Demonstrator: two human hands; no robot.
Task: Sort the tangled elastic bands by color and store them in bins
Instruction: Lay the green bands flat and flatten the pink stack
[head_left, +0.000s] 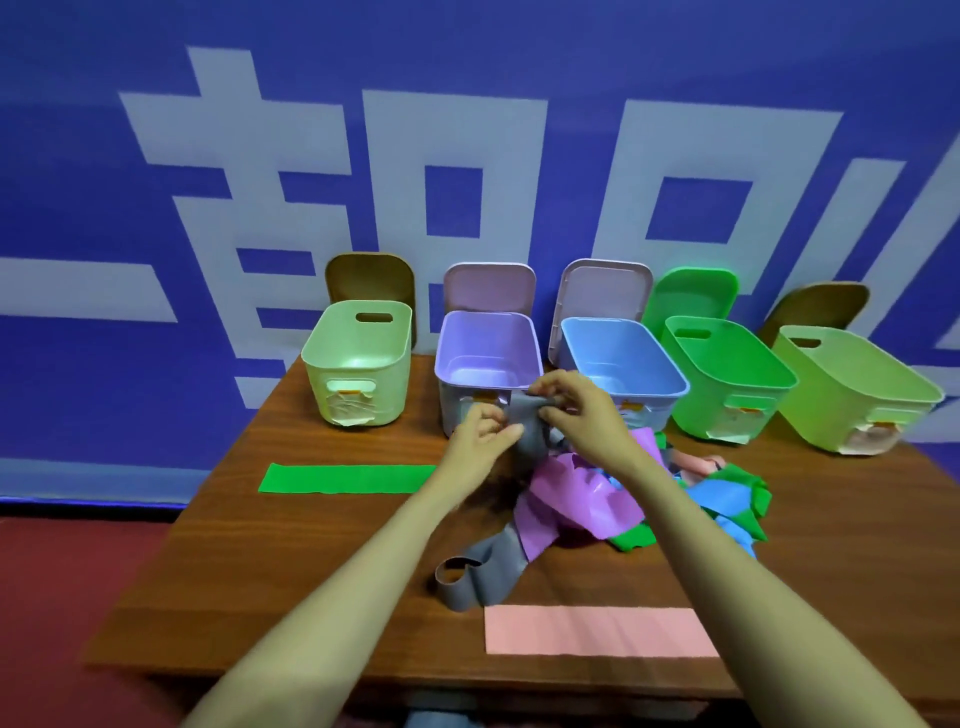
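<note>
I read the scene from the head view. The wooden table (291, 561) carries a row of five open bins along its far edge: pale green bin (358, 338), purple bin (467, 338), blue bin (613, 348), green bin (727, 364) and lime bin (852, 379). All five look empty as far as their interiors show.

The tangled pile (597, 499) lies right of centre, in front of the blue and green bins. One green band (348, 478) lies flat to the left and one pink band (597, 629) lies flat at the near edge, both apart from the pile.

Step in hand, by my judgement: freeing the grey band (524, 431) from the pile. It is raised just in front of the purple bin. The left hand (483, 431) pinches its left edge with curled fingers. The right hand (571, 405) pinches its upper fold from the right.

The next move calls for drawing the grey length clear of the purple strips without dragging them along, then choosing a bin. No grey bin is present.

Limits of the view: I cannot confirm that the grey loop (467, 577) near the table's front belongs to the held band, since purple strips cover the stretch between. The bin labels are torn and unreadable
</note>
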